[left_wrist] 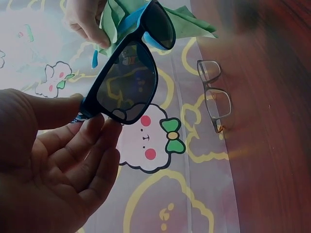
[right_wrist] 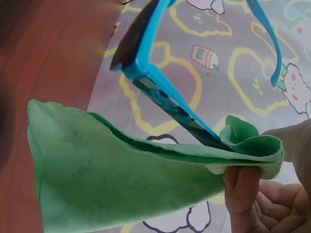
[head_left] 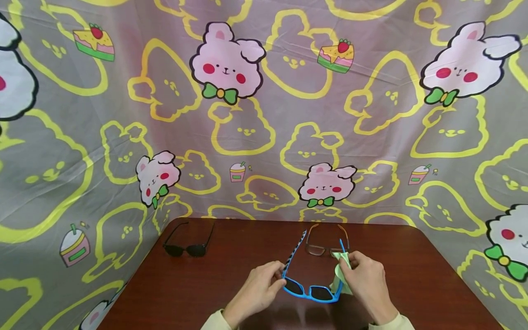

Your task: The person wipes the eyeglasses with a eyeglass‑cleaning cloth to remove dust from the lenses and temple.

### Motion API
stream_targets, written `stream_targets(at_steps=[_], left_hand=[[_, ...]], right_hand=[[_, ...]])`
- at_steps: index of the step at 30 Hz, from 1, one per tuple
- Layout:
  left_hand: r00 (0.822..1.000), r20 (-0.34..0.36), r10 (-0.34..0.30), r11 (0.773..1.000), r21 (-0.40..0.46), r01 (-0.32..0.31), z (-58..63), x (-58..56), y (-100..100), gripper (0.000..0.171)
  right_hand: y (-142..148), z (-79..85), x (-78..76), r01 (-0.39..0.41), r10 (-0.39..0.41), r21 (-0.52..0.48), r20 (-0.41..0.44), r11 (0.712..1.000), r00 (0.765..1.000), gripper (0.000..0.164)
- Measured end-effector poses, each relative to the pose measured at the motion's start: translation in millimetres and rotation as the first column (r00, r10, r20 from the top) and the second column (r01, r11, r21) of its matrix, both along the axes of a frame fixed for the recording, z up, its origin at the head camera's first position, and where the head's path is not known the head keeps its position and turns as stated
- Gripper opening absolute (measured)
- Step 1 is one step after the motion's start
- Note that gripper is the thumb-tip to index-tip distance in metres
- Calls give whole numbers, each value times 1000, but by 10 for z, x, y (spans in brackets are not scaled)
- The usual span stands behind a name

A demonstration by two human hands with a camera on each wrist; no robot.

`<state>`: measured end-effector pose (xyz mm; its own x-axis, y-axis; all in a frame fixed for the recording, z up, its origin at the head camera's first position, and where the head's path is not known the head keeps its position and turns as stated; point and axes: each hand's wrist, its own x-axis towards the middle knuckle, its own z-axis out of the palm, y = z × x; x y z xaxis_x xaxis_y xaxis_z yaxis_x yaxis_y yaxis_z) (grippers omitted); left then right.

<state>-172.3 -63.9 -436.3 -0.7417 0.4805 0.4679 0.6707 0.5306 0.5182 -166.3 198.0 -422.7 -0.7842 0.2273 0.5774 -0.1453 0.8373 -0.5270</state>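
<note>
- The sunglasses with bright blue plastic frame and dark lenses (head_left: 321,293) are held above the dark reddish-brown surface (head_left: 185,293), both temples unfolded.
- Left hand (head_left: 261,284): its grip is closed, pinching the frame's corner.
- Right hand (head_left: 367,279): its grip pinches the soft pale green cloth (right_wrist: 121,170) around the temple at its side.
- The wiping seems under way on this temple; which parts are finished, I cannot tell.
- Beyond the blue sunglasses lie clear thin-framed eyeglasses (head_left: 316,250); to their far left, black dark-lensed sunglasses (head_left: 195,250). No hand touches either pair.
</note>
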Motion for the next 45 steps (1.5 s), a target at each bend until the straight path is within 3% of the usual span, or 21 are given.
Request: stream_targets(at_steps=[8, 20, 38, 45], left_hand=[[1000, -2, -9, 1000, -9, 9, -11, -18, -8, 13], [993, -114, -1, 1000, -26, -2, -31, -16, -31, 15], [954, -299, -18, 994, -104, -14, -40, -55, -40, 16], [941, -340, -4, 994, -103, -33, -48, -50, -36, 17]], right_hand=[[24, 21, -12, -5, 6, 1, -46, 1000, 999, 11], [29, 80, -11, -2, 2, -9, -21, 1000, 1000, 10], [22, 84, -42, 21, -19, 17, -130, 1000, 991, 11], [21, 103, -44, 30, -26, 28, -128, 999, 991, 12]])
